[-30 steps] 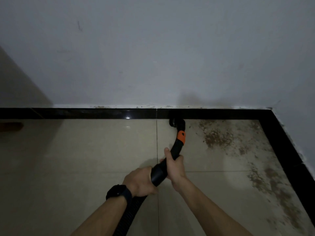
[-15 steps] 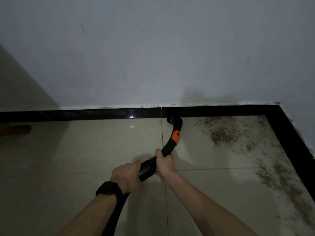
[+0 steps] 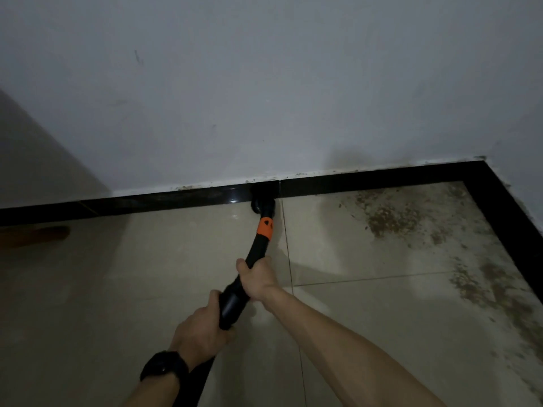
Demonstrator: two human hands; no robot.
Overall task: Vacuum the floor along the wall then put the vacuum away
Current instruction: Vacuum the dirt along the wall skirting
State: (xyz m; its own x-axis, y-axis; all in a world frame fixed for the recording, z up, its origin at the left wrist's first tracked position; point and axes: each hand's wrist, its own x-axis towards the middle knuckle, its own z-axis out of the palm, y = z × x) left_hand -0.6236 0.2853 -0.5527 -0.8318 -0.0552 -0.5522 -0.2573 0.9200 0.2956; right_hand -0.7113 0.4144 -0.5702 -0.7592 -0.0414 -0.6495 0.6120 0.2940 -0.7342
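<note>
A black vacuum hose (image 3: 232,301) with an orange collar (image 3: 264,228) curves away from me to a round black nozzle (image 3: 262,202). The nozzle sits on the floor against the black skirting (image 3: 367,179) at the foot of the grey-white wall (image 3: 264,83). My right hand (image 3: 257,279) grips the curved tube partway up. My left hand (image 3: 201,329), with a black watch on the wrist, grips the thicker cuff lower down. Brown dirt (image 3: 388,218) lies on the beige tiles to the right of the nozzle.
More dirt (image 3: 499,292) spreads along the right-hand skirting toward the room corner (image 3: 483,163). An orange-brown object (image 3: 35,235) lies on the floor at the far left, by the skirting. A dark shadow covers the wall at the left.
The nozzle has slid left along the skirting, from right of the tile joint to just left of it. Both hands kept their grip and my view has tilted and turned left.
</note>
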